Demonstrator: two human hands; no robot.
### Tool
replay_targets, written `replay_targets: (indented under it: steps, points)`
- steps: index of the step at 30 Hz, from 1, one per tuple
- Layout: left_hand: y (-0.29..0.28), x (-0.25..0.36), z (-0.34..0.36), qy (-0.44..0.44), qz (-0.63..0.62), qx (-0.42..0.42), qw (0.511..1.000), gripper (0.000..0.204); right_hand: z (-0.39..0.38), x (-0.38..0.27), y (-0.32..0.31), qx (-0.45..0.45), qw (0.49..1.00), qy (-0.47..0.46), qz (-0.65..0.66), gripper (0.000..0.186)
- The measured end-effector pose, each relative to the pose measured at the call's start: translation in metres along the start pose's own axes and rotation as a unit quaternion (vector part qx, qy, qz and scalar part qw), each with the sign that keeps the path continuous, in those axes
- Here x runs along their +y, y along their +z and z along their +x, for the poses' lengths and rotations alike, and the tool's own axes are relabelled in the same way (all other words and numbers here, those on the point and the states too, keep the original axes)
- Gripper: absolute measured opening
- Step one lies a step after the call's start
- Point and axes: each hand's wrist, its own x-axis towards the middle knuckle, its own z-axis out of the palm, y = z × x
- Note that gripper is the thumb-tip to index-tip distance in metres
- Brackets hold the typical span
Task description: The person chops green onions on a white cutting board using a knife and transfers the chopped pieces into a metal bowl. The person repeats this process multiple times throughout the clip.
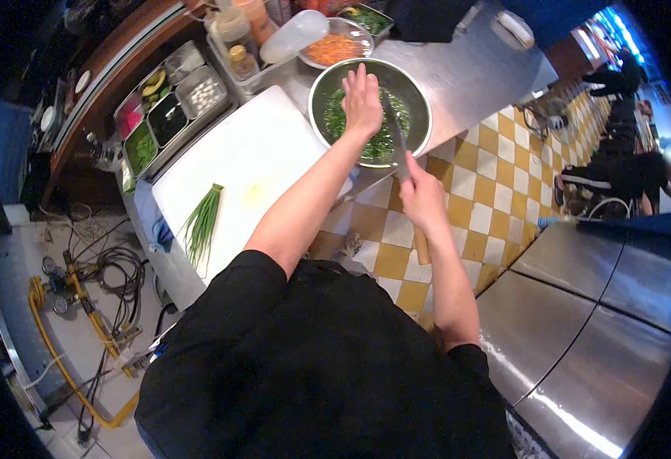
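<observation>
Nearest lies 1 bunch of long, thin chive-like stalks point(205, 222), uncut, on the left part of the white cutting board point(251, 138). At about the same reach, the right hand point(423, 191) is wrapped firmly around a long-bladed kitchen knife point(398, 141), its blade pointing away over the steel mixing bowl point(421, 103). The left hand point(362, 107) is flat above the bowl with its fingers stretched out, gripping nothing, close beside the blade; whether palm and steel touch, I cannot tell. Inside the bowl sit the finely chopped greens point(335, 126), glossy and wet-looking.

Judging by that heap, a good share of the cutting looks done and gathered in the bowl. What is left, as far as this view shows, is the 1 whole bunch; the board otherwise bears only a faint yellowish smear point(255, 193).

Beyond the board stand steel ingredient pans, 1 of them holding white chunks point(205, 97). Just past the mixing bowl come a bowl of shredded orange vegetable point(334, 50), probably carrot, and a translucent squeeze bottle point(297, 37) lying tilted beside it
</observation>
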Motion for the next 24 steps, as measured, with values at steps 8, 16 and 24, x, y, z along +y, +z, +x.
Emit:
replay_targets:
  steps: [8,16,24]
  points:
    - [0.039,0.018,0.08,0.14,0.024,0.025,0.99,0.067,0.043,-0.012,0.003,0.08,0.991,-0.098,0.033,0.056]
    - [0.009,0.0,0.131,0.211,0.078,0.057,0.973,0.064,-0.034,-0.003,-0.029,-0.014,0.995,-0.065,0.072,0.056]
    - [0.004,0.035,0.104,-0.106,-0.504,-0.205,0.832,0.102,-0.01,0.011,0.001,0.027,0.942,-0.061,0.329,0.054]
